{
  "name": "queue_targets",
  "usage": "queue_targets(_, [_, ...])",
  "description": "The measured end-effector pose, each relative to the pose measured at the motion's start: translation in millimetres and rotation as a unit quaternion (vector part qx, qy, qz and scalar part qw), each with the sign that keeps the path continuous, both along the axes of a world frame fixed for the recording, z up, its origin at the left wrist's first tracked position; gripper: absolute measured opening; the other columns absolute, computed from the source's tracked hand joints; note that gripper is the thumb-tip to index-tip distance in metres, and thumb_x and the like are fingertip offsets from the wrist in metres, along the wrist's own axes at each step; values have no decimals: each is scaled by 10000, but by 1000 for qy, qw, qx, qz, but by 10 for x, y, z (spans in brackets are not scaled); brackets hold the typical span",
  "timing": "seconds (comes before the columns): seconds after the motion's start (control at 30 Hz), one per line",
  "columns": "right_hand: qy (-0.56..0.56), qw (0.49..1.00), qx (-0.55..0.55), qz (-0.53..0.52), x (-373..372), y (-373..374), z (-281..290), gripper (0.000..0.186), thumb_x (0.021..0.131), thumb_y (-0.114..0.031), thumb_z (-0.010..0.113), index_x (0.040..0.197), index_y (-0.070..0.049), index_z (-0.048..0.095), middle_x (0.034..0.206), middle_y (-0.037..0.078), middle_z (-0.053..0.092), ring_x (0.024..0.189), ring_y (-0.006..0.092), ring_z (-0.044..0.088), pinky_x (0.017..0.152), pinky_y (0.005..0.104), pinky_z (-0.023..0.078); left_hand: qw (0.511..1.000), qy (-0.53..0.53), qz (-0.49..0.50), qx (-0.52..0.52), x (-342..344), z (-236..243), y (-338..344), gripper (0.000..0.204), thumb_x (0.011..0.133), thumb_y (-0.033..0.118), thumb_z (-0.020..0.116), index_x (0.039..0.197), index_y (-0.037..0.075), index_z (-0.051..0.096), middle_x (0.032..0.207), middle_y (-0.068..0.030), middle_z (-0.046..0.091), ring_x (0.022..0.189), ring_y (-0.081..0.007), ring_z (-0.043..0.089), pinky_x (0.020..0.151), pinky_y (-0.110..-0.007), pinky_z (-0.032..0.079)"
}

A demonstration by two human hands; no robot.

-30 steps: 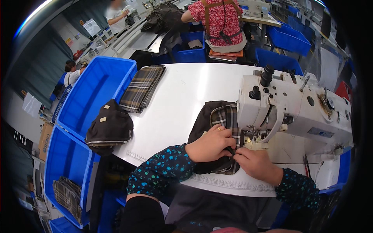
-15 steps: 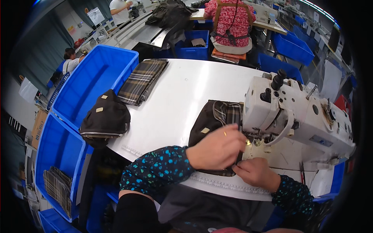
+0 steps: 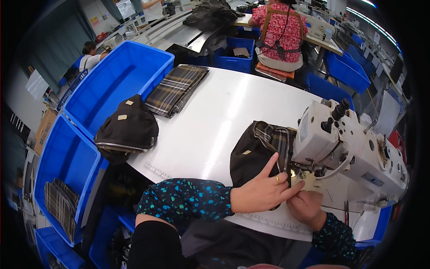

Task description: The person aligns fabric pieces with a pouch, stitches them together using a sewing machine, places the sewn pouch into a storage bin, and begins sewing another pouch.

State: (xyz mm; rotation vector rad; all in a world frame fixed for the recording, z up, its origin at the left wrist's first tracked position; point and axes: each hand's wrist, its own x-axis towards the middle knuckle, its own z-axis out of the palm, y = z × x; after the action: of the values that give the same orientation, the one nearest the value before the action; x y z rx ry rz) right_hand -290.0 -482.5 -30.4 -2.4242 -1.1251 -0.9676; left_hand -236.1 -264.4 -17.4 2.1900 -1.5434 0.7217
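Observation:
A dark brown fabric piece [image 3: 247, 154] with a plaid lining and a zipper edge lies on the white table, its right side under the sewing machine [image 3: 329, 139] head. My left hand [image 3: 257, 193] rests on its lower part, fingers spread, with a gold ring on one of them. Close beside it, just in front of the needle area, my right hand [image 3: 307, 207] is closed with fingertips together. Whatever sits between those fingertips is hidden. Both of my forearms wear dark sleeves with blue-green spots.
Left on the table sit a dark brown bag [image 3: 127, 127] with a zipper edge and a stack of plaid fabric [image 3: 177, 89]. Blue bins [image 3: 67, 154] stand along the left side. Scissors [image 3: 346, 210] lie right of my right hand. Another person [image 3: 282, 33] sits beyond the table.
My left hand has come down from beside the needle area, its fingers spreading over the fabric piece. My right hand stays closed near the fabric's front corner. The whole view has shifted slightly.

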Motion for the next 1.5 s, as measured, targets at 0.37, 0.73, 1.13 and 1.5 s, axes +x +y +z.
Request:
queue_targets(0.37, [26, 1000, 10, 8, -44, -5, 62, 285, 673, -46, 820, 937, -67, 716, 855, 15, 661, 622, 152, 628, 507, 286, 460, 997, -6, -82, 11, 157, -20, 43, 412, 837, 176, 626, 1214, 22, 689, 730, 3, 600, 849, -187, 548, 957, -394, 422])
queue_targets(0.73, [85, 988, -124, -42, -173, 150, 93, 219, 831, -261, 754, 939, -72, 722, 1023, 103, 728, 576, 133, 606, 497, 268, 461, 991, -6, -54, 122, 51, 112, 162, 169, 808, 172, 649, 926, 93, 741, 818, 13, 607, 903, -195, 556, 1079, -486, 403])
queue_targets(1.13, [26, 977, -203, -68, -393, 226, 14, 346, 727, -156, 633, 991, 34, 749, 1026, 251, 749, 490, 102, 560, 447, 249, 433, 987, 40, 0, 156, -18, 32, 98, 239, 826, 199, 643, 1028, 113, 737, 1224, 29, 698, 1265, -189, 564, 1192, -692, 210])
queue_targets(1.5, [28, 983, -172, -53, -520, 290, -27, 349, 720, -180, 624, 898, 99, 738, 918, 338, 721, 494, 143, 582, 416, 254, 380, 984, 67, -3, 168, -95, 53, 63, 244, 835, 209, 641, 1043, 105, 716, 1225, 1, 692, 1200, -187, 570, 1136, -740, 228])
